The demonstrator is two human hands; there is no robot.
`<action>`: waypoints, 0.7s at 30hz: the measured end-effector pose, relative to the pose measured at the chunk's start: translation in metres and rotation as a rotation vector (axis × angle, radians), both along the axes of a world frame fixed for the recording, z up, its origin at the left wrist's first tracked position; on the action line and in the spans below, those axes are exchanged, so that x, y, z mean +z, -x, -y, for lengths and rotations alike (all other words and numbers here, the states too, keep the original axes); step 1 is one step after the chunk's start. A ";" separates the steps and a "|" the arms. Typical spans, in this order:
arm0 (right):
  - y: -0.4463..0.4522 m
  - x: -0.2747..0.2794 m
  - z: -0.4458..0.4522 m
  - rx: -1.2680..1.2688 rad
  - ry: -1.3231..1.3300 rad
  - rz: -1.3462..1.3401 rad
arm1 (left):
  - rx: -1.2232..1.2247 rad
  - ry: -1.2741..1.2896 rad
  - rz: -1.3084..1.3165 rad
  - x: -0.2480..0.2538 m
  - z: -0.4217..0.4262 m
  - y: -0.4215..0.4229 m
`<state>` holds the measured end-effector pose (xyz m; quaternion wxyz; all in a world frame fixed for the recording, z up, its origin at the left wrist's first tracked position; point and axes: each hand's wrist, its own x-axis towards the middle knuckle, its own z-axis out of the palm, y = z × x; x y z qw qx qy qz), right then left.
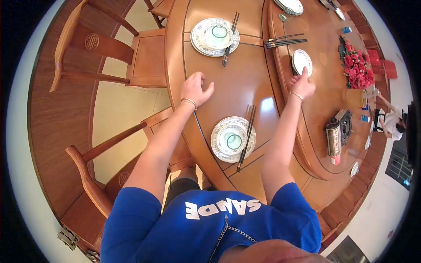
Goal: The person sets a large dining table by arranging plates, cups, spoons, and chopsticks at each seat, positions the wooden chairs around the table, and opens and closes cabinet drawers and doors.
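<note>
My right hand (302,87) reaches onto the raised round turntable and grips the near rim of a small white plate (302,60). Its thumb and fingers are partly hidden at the plate's edge. Over the near table rim, my left hand (196,90) hangs empty with its thumb apart from loosely bent fingers. Between my arms is a place setting: a patterned plate and bowl (217,151) with a glass (233,141) inside and black chopsticks (246,139) alongside. Farther off stands a matching plate setting (197,46) with its own glass (219,32) and chopsticks (230,39).
The turntable (322,103) also bears loose chopsticks (286,41), stacked plates (291,5), red flowers (357,65), a portable stove (344,122) and a gas canister (334,144). Wooden chairs (98,48) line the left side. Another person (392,122) is at the far right.
</note>
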<state>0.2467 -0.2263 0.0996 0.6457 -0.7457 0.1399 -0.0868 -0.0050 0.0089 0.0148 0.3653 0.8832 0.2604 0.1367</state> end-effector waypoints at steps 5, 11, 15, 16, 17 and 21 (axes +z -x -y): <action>-0.028 0.012 0.030 0.112 0.587 -0.247 | 0.011 -0.030 0.035 -0.004 0.001 -0.001; -0.047 -0.005 0.042 0.181 0.156 -0.337 | 0.015 -0.020 0.058 -0.007 0.001 0.000; -0.050 -0.002 0.044 0.214 0.160 -0.378 | 0.008 -0.035 0.086 -0.009 0.000 0.000; -0.050 -0.001 0.044 0.214 0.161 -0.379 | 0.008 -0.034 0.085 -0.008 0.000 0.000; -0.050 0.001 0.044 0.219 0.179 -0.392 | 0.005 -0.037 0.079 -0.008 0.000 0.000; -0.050 0.003 0.046 0.257 0.231 -0.430 | 0.009 -0.011 0.049 -0.004 0.000 0.001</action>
